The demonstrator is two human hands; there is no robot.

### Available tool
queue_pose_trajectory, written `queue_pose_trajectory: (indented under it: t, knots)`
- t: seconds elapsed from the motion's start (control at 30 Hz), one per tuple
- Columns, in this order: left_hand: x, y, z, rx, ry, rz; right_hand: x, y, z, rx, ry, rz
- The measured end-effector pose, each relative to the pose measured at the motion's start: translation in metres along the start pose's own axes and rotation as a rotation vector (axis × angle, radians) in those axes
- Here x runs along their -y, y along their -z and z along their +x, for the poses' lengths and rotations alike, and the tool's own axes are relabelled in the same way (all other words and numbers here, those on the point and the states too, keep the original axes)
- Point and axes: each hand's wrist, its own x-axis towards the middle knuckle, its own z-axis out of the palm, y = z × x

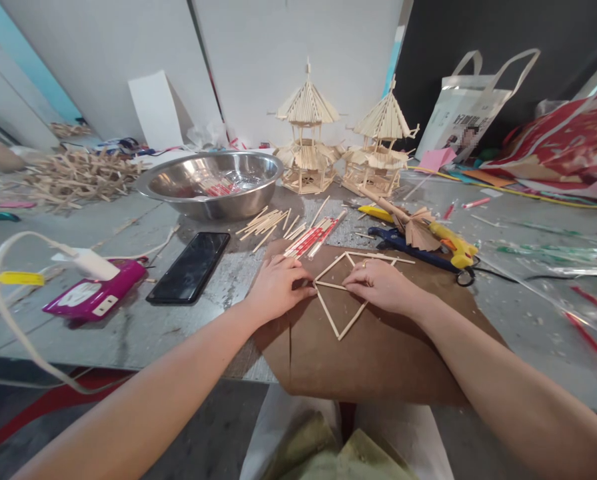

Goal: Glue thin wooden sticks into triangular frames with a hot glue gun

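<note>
On a brown sheet (378, 353) lies a flat frame of thin wooden sticks (327, 311), joined into triangles. My left hand (278, 287) is closed, with thumb and fingertip pinched at the frame's left corner, where several stick ends meet. Over the frame's right part rests my right hand (386, 285), its thumb and fingers closed at the right end of the middle stick (331, 286). That hand covers the right corner of the frame. Just beyond my left hand are loose sticks (268, 223) and red-and-white packets of sticks (314, 237).
Behind stand a steel bowl (211, 203) and two stick pagodas (308, 153) (381, 150). A black phone (188, 268) and a purple power strip (96, 290) with a white cable lie left. A yellow-and-blue glue gun (453, 245) lies right, near a white bag (466, 113).
</note>
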Motion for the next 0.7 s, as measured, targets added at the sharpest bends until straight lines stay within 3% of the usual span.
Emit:
queue_pose_trajectory:
  t: [0.17, 0.3, 0.5, 0.7]
  knots:
    - [0.001, 0.002, -0.001, -0.023, 0.035, -0.008, -0.008, 0.009, 0.000, -0.122, -0.212, -0.018]
    - [0.002, 0.007, 0.001, -0.039, 0.102, 0.015, -0.015, 0.008, 0.001, -0.131, -0.325, -0.069]
    - [-0.017, 0.021, 0.028, 0.031, 0.088, 0.133, -0.016, -0.003, 0.005, -0.067, -0.375, -0.175]
    - [-0.035, 0.008, 0.062, 0.117, 0.178, 0.161, -0.014, -0.006, 0.006, -0.092, -0.351, -0.244]
